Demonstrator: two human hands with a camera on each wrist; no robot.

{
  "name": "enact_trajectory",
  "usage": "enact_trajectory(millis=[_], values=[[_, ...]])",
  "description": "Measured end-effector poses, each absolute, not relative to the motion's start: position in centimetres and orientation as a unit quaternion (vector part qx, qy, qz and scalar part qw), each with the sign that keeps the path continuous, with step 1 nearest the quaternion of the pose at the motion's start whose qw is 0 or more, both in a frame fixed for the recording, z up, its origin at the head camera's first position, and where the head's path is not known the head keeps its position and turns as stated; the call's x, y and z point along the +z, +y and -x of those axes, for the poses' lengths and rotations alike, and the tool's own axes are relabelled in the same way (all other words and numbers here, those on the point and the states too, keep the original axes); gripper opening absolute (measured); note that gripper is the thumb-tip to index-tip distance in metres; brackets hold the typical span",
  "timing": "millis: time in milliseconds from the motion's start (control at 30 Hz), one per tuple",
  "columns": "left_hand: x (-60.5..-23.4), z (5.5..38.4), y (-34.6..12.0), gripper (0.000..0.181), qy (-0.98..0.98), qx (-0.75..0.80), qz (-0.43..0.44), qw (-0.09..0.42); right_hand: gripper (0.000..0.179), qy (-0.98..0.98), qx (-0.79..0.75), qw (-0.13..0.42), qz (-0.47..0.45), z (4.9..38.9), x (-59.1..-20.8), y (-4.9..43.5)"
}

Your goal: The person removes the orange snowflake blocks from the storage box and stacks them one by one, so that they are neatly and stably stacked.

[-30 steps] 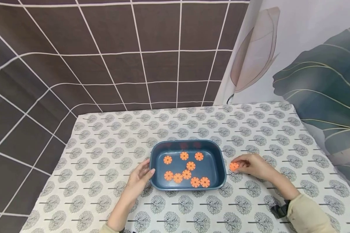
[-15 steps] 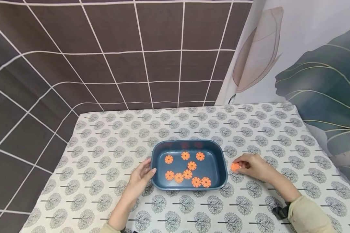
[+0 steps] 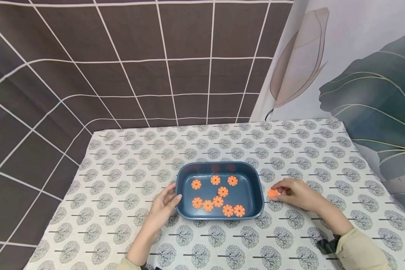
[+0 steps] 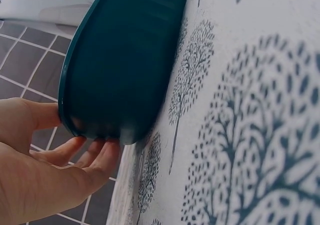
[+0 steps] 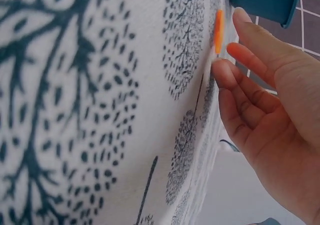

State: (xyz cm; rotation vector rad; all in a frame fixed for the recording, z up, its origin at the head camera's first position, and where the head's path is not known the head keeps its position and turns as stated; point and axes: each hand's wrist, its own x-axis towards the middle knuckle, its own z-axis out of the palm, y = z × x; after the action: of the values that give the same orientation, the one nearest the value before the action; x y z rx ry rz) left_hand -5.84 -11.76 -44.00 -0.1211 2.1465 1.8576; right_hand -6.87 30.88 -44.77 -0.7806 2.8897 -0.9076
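A dark blue rectangular tray (image 3: 219, 218) holds several flat orange notched discs (image 3: 223, 191), like small gears with a centre hole. My left hand (image 3: 159, 210) holds its left end, thumb on the rim and fingertips against the outer wall, as the left wrist view confirms. To the tray's right, my right hand (image 3: 297, 193) is over another orange disc (image 3: 272, 193), partly hidden by its fingers. In the right wrist view this orange disc (image 5: 218, 31) lies edge-on at the cloth, with a small gap to the thumb; the fingers are loosely bent.
A white cloth printed with grey trees (image 3: 128, 165) covers the table. Behind it hangs a dark curtain with white grid lines (image 3: 185, 78); a leaf-patterned curtain (image 3: 374, 86) is at the right. A black band (image 3: 328, 245) is on the right wrist.
The head view has shifted slightly. Two overlapping discs showed at my right fingertips a second ago; one shows there now. My left hand keeps its place on the tray.
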Motion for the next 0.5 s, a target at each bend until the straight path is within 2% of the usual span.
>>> enact_trajectory(millis=[233, 500], values=[[-44.0, 5.8, -11.6, 0.056, 0.753, 0.64, 0.044, 0.148, 0.031, 0.921, -0.308, 0.019, 0.238, 6.6, -43.8, 30.7], [-43.9, 5.8, -11.7, 0.057, 0.753, 0.639, 0.05, 0.15, 0.031, 0.923, -0.294, -0.007, 0.248, 6.9, -42.1, 29.9]])
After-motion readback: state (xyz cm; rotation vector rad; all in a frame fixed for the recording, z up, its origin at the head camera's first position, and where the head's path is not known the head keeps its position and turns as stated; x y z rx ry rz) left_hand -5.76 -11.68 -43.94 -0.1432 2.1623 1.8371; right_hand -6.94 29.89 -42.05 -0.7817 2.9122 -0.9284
